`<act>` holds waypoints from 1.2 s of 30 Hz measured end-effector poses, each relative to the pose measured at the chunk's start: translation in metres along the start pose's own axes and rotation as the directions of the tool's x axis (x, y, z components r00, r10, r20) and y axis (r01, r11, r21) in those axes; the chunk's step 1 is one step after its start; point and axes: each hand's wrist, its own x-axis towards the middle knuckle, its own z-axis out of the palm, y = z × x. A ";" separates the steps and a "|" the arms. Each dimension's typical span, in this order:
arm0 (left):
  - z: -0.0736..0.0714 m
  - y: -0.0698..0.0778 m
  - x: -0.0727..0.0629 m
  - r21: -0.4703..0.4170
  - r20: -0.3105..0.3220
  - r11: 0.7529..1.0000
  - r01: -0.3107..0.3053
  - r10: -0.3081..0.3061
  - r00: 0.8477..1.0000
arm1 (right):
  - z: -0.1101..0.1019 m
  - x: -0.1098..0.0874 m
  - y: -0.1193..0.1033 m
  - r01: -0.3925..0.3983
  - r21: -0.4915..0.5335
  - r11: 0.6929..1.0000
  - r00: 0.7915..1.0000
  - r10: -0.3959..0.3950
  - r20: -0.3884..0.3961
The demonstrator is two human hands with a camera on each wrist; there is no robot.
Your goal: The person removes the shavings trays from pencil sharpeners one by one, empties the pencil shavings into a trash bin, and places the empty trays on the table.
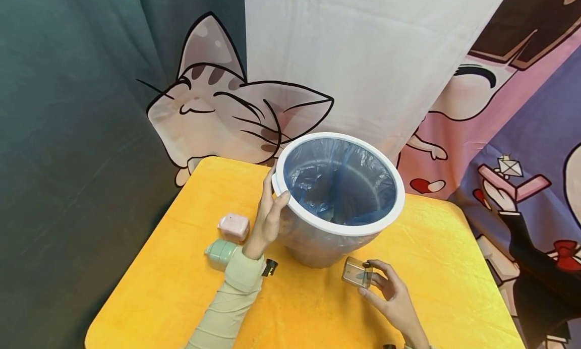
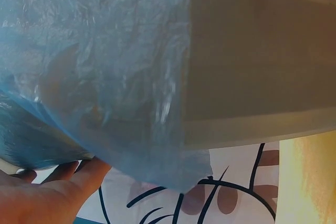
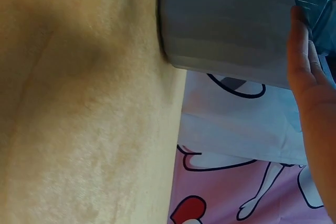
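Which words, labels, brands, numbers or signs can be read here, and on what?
None readable in any view.
White-rimmed round bin with blue plastic liner: no lettering seen.
Small clear plastic box in the right hand: no legible text.
Small pale pink container and pale green rounded container: too small to tell.
Cartoon-printed fabric backdrop: drawings only, no lettering seen.

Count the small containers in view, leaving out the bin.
3: a pink container and green container on the table, left of the bin; a clear brownish container in the right hand. The bin could hide more.
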 end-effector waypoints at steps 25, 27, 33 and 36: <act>0.000 -0.001 0.000 -0.013 0.016 0.999 -0.038 0.038 0.999 | 0.031 0.001 0.018 -0.094 -0.073 0.993 0.993 0.098 0.059; 0.001 -0.001 0.000 -0.011 0.018 0.999 -0.038 0.038 0.999 | 0.035 0.001 0.019 -0.103 -0.058 0.993 0.991 0.108 0.083; 0.000 0.000 0.000 0.000 0.018 0.999 -0.040 0.040 0.999 | 0.048 0.002 0.024 -0.127 -0.071 0.989 0.982 0.136 0.129; 0.000 0.000 0.000 -0.009 0.018 0.999 -0.031 0.031 0.999 | 0.057 0.004 0.027 -0.133 -0.074 0.988 0.980 0.142 0.138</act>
